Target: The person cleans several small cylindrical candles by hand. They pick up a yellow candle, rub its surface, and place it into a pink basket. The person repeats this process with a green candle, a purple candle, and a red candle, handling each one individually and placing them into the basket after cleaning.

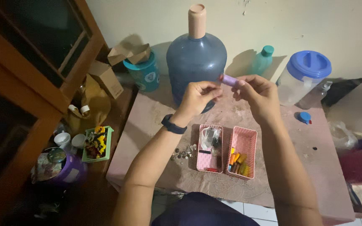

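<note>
Above the table: I see both hands up in the air, close together, over a pink cloth.
Left hand (pixel 197 97): its fingers are curled and pinched at one end of a small purple tube (pixel 230 80). A dark band (pixel 173 124) sits on the wrist.
Right hand (pixel 258 94): its fingertips pinch the other end of the tube — so both hands hold it at once.
Tube: short, light purple, lying sideways between the two hands, in front of the big blue jug (pixel 196 62).
Table (pixel 315 167): it lies below the hands, well apart from them.
Left basket (pixel 210 148): pink, on the cloth, with small dark and clear bits inside. I cannot tell what they are.
Right basket (pixel 242 152): pink, just beside the first one — it holds short orange and yellow pieces.
Small bits (pixel 184 153): little round things in a heap, just left of the baskets.
Back of table: a white pitcher (pixel 302 75) with a blue lid, a green bottle (pixel 261 60) and a teal cup (pixel 144 73).
Blue cap (pixel 304 117): it lies alone on the cloth, near the pitcher.
Floor on the left: a green tray (pixel 98 144) with yellow bits and two white cups (pixel 70 139).
</note>
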